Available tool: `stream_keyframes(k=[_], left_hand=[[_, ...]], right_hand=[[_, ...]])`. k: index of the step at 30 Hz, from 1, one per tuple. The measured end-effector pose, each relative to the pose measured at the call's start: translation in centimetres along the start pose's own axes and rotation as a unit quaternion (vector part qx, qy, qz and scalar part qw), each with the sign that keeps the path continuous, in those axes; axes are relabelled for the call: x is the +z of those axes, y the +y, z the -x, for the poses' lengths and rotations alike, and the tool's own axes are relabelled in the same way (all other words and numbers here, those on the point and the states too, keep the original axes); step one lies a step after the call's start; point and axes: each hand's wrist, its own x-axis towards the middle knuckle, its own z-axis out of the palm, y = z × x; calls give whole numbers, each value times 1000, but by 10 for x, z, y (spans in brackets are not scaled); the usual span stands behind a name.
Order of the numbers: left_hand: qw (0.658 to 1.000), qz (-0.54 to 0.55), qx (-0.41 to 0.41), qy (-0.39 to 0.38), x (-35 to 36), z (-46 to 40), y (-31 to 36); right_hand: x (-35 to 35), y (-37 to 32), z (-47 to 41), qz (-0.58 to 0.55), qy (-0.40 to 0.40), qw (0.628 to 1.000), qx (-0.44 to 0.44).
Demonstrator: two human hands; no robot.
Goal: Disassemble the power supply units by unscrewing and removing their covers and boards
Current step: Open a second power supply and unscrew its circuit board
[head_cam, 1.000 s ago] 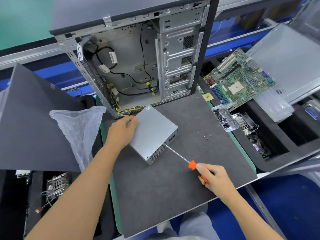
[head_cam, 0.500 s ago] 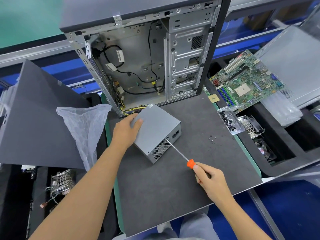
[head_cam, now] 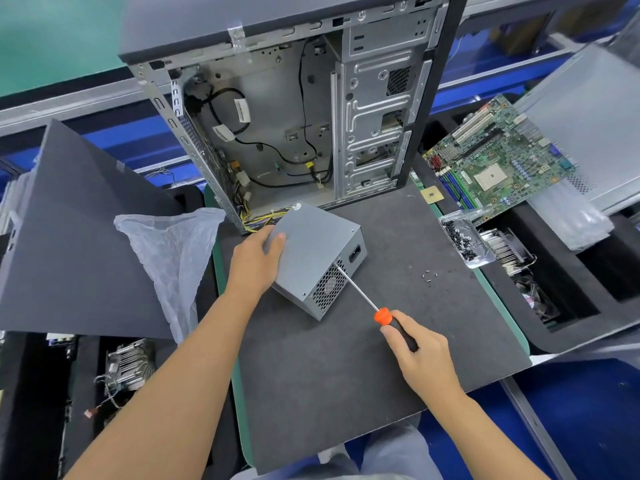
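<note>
we are unscrewing the power supply unit [head_cam: 313,251] on the dark surface [head_cam: 346,375], just in front of the open computer case [head_cam: 294,109].

our left hand [head_cam: 256,261] steadies the unit, fingers curled over its far left edge; our right hand [head_cam: 420,355] has its fingers clamped on the screwdriver [head_cam: 367,301], whose tip meets the vented face near its top edge. in our judgement the shaft should stay square to the screw, with firm pressure, and the left hand should hold the unit against sliding. loose screws [head_cam: 429,274] lie to the right, near a clear tray of screws [head_cam: 465,242]. a motherboard [head_cam: 498,161] rests at right, a plastic bag [head_cam: 173,251] and a dark side panel [head_cam: 69,244] at left.
</note>
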Motion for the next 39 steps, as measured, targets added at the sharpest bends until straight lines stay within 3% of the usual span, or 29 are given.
stream_keyframes(k=[3, 7, 11, 13, 16, 18, 21, 25, 27, 29, 32, 34, 37, 39], left_hand=[[1000, -1, 11, 9, 2, 2, 1], [999, 1, 26, 23, 4, 4, 3], [998, -19, 52, 33, 7, 8, 5], [997, -35, 59, 33, 9, 10, 6], [996, -63, 57, 41, 11, 10, 10], [994, -83, 54, 43, 12, 11, 13], [991, -108, 51, 53, 17, 17, 17], [988, -132, 45, 70, 25, 24, 20], [990, -120, 44, 56, 23, 24, 19], [994, -97, 42, 17, 16, 23, 17], [988, -116, 79, -62, 3, 25, 21], [955, -212, 171, -122, -3, 21, 29], [808, -440, 349, -178, 2, 6, 51], [735, -504, 410, -194, 10, -5, 70]], right_hand=[[-3, -5, -3, -118, -91, 981, 127], [-11, -10, -14, -242, -166, 923, 250], [-23, 0, -21, -357, -240, 836, 341], [-23, 2, -21, -375, -251, 820, 352], [-18, 0, -16, -323, -212, 870, 306], [-17, -2, -14, -237, -166, 924, 252], [-27, 6, -15, -109, -104, 970, 190], [-53, 17, -27, 71, -104, 988, 87], [-59, 18, -37, 138, -94, 983, 82], [-59, 18, -45, 145, -67, 979, 127], [-49, 11, -55, 53, -55, 976, 203], [-32, 1, -65, 16, -100, 973, 209], [2, -10, -82, -33, -96, 979, 177], [19, -17, -91, -112, -41, 972, 201]])
